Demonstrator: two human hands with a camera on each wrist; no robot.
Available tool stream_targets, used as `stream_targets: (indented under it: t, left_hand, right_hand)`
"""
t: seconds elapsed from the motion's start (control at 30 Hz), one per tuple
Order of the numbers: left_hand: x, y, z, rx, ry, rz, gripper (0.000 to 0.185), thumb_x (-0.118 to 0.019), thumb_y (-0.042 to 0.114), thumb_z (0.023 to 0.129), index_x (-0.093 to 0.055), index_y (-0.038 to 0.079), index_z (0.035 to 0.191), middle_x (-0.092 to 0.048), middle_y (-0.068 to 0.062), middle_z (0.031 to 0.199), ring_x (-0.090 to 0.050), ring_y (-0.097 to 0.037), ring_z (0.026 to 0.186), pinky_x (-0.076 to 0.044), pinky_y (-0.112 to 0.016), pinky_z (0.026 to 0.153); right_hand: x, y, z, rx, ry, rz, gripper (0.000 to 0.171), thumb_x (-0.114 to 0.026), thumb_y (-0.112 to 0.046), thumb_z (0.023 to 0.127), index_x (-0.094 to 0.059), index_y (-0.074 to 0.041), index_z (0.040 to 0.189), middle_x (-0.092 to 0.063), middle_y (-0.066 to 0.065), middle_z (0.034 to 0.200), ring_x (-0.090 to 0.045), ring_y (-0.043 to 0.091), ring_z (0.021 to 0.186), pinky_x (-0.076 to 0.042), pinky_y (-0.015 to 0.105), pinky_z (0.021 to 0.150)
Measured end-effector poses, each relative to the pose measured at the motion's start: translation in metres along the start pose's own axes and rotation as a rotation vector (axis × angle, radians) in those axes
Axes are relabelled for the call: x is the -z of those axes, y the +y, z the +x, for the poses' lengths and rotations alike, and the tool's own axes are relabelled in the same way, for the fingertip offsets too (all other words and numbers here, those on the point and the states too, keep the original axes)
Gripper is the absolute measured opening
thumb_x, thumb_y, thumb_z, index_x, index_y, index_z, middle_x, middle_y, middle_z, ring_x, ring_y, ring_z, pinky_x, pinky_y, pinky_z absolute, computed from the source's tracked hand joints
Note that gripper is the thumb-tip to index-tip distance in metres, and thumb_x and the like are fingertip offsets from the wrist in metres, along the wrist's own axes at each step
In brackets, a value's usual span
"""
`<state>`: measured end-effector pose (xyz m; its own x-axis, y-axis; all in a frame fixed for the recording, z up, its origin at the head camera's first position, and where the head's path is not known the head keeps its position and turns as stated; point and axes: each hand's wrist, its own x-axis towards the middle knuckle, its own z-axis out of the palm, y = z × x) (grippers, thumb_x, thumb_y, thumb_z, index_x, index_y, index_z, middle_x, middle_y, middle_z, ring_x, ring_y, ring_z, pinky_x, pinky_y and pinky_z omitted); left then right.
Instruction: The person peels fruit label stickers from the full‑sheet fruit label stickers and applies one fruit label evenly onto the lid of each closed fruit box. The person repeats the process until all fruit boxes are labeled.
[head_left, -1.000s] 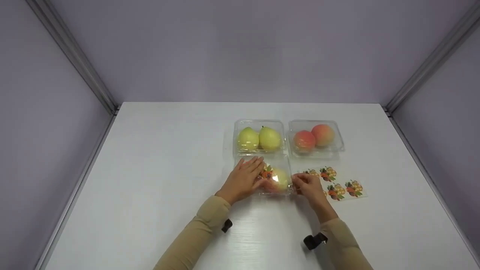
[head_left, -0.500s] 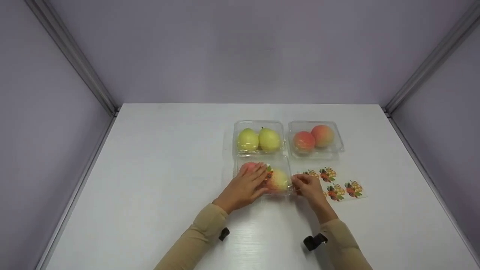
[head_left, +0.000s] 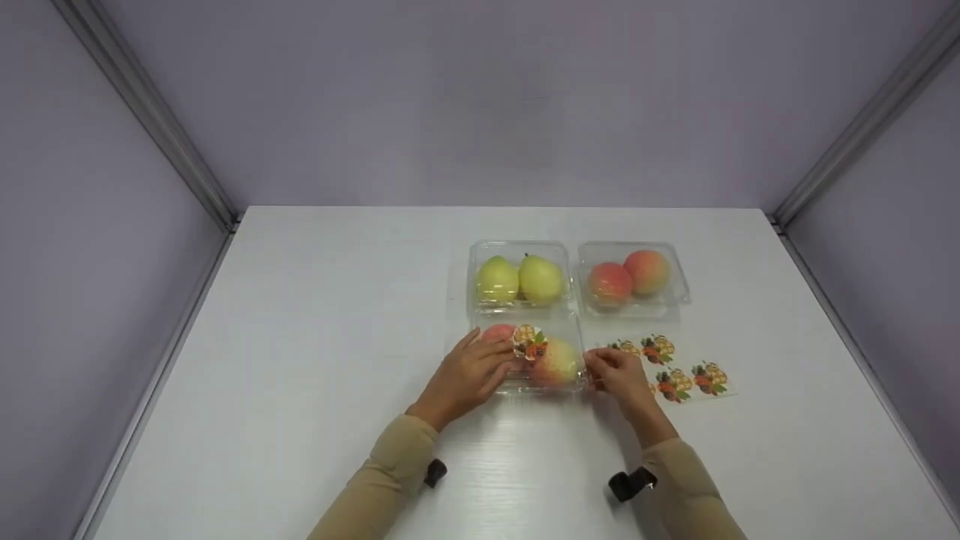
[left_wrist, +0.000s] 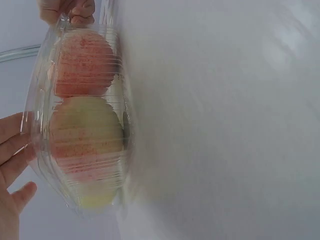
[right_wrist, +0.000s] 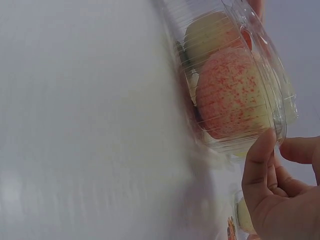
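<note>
A clear plastic clamshell box (head_left: 491, 318) with two red-and-yellow peaches inside lies in front of me, a printed fruit sticker (head_left: 530, 343) on its lid. My left hand (head_left: 466, 375) lies over the lid's left part with fingers extended, the fingertips by the sticker's left edge. In the left wrist view those fingers (left_wrist: 12, 145) are straight and spread at the lid. My right hand (head_left: 619, 375) pinches the box's right edge; the right wrist view shows thumb and fingers (right_wrist: 260, 165) at the rim. The peaches (right_wrist: 232, 92) show through the ribbed wall.
Behind stands a clear box with two yellow-green pears (head_left: 519, 280). To its right is another box with two orange-red peaches (head_left: 628, 277). A sheet of fruit stickers (head_left: 690, 381) lies right of my right hand, which covers part of it.
My left hand has slid left and towards me across the lid, uncovering the sticker. My right hand has stayed at the box's right edge.
</note>
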<state>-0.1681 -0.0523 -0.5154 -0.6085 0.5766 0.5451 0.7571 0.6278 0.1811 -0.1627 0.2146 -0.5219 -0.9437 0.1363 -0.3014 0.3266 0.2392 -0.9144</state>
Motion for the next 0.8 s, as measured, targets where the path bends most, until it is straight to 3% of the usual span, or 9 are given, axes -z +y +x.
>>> stream_targets:
  t: [0.13, 0.27, 0.37, 0.57, 0.8]
  left_hand:
    - [0.000, -0.003, -0.001, 0.010, 0.133, -0.035, 0.011, -0.066, 0.017, 0.089, -0.074, 0.013, 0.096, -0.075, 0.002, 0.101, -0.068, -0.012, 0.103, -0.050, -0.042, 0.101]
    - [-0.001, -0.005, -0.002, 0.027, 0.199, -0.085, 0.011, -0.069, 0.015, 0.087, -0.073, 0.011, 0.096, -0.074, 0.000, 0.098, -0.068, -0.015, 0.099, -0.053, -0.041, 0.095]
    - [-0.002, -0.006, -0.003, 0.084, 0.231, -0.143, 0.012, -0.070, 0.013, 0.086, -0.073, 0.008, 0.098, -0.073, -0.003, 0.098, -0.067, -0.017, 0.097, -0.054, -0.034, 0.091]
    - [-0.003, -0.006, -0.007, 0.241, 0.264, -0.215, 0.015, -0.070, 0.007, 0.086, -0.070, 0.006, 0.100, -0.071, -0.004, 0.099, -0.066, -0.017, 0.098, -0.054, -0.029, 0.088]
    - [-0.001, -0.006, -0.013, 0.451, 0.208, -0.240, 0.014, -0.066, 0.008, 0.088, -0.068, 0.008, 0.102, -0.069, -0.003, 0.100, -0.065, -0.014, 0.095, -0.055, -0.028, 0.086]
  right_hand:
    - [0.000, 0.000, 0.001, -0.013, 0.002, 0.014, 0.029, -0.059, -0.015, 0.095, -0.063, 0.009, 0.111, -0.060, -0.008, 0.068, -0.056, 0.006, 0.065, -0.049, 0.020, 0.058]
    - [0.000, 0.001, 0.003, -0.032, -0.005, 0.011, 0.028, -0.058, -0.016, 0.096, -0.064, 0.007, 0.112, -0.060, -0.008, 0.070, -0.057, 0.006, 0.067, -0.050, 0.021, 0.060]
    - [0.001, 0.002, 0.004, -0.041, -0.015, 0.002, 0.030, -0.058, -0.017, 0.096, -0.063, 0.006, 0.113, -0.061, -0.007, 0.072, -0.057, 0.006, 0.069, -0.050, 0.021, 0.062]
    - [0.005, 0.003, 0.003, -0.052, -0.033, 0.028, 0.033, -0.058, -0.021, 0.096, -0.063, 0.005, 0.114, -0.062, -0.007, 0.076, -0.058, 0.008, 0.073, -0.051, 0.022, 0.065]
    - [0.007, 0.005, -0.001, -0.054, -0.061, 0.078, 0.035, -0.060, -0.023, 0.095, -0.062, 0.004, 0.117, -0.062, -0.007, 0.078, -0.058, 0.008, 0.073, -0.051, 0.023, 0.065]
